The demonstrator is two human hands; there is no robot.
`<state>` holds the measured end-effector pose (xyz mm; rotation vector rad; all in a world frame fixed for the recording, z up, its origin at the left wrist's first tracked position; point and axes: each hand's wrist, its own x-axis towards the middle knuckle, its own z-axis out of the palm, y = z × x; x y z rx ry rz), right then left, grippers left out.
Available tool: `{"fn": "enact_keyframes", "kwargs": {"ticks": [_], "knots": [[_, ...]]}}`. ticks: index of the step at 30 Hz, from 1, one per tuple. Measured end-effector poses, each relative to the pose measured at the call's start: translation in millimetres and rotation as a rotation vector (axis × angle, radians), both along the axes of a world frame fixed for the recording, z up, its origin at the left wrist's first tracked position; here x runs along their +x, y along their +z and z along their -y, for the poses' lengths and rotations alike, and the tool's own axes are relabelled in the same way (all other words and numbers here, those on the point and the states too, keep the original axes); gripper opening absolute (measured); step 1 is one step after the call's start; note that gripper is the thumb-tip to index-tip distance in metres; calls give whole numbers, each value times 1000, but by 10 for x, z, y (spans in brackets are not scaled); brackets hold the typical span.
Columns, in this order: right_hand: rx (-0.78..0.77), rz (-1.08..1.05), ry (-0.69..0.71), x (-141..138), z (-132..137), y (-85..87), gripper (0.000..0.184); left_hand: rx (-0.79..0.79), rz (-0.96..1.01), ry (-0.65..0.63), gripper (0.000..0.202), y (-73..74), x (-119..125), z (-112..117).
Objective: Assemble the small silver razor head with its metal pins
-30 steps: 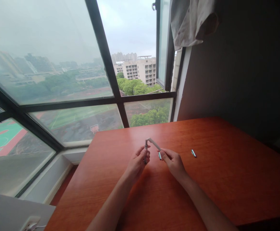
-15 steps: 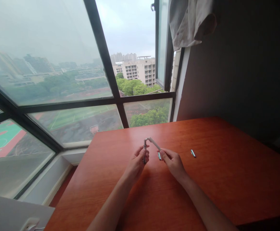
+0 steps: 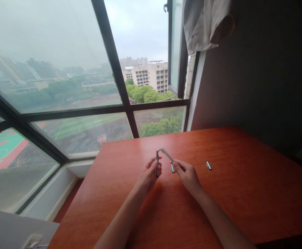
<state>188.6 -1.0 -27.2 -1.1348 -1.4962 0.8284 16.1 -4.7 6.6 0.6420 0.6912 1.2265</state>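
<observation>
My left hand (image 3: 150, 172) is closed around a slim metallic handle (image 3: 156, 162), held upright above the table, its top bent to the right. My right hand (image 3: 188, 174) pinches the lower end of a pale grey stick (image 3: 167, 154) between thumb and fingers. The stick slants up to the left, and its far tip meets or nearly meets the bent top of the handle; I cannot tell whether they are joined. Just left of my right fingertips is a small slim piece (image 3: 172, 168) with green and white stripes, looking like a razor cartridge. A similar striped piece (image 3: 208, 165) lies farther right.
The reddish-brown wooden table (image 3: 231, 193) runs up to a large window with dark frames (image 3: 129, 109). One pane (image 3: 175, 48) is swung open. A grey cloth (image 3: 205, 26) hangs at the upper right beside a dark wall (image 3: 257, 76). At lower left is a white socket (image 3: 33, 241).
Both hands keep the same hold and almost the same position. The whole view has shifted very slightly.
</observation>
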Motion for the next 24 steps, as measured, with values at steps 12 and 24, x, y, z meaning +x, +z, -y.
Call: {"fn": "enact_keyframes", "kwargs": {"ticks": [12,24], "knots": [[-13,-18,22,-1,-10,-8,40,2,-50,18,36,16,-2,5],[-13,-19,25,2,-1,1,40,38,-125,47,35,37,-13,4]]}}
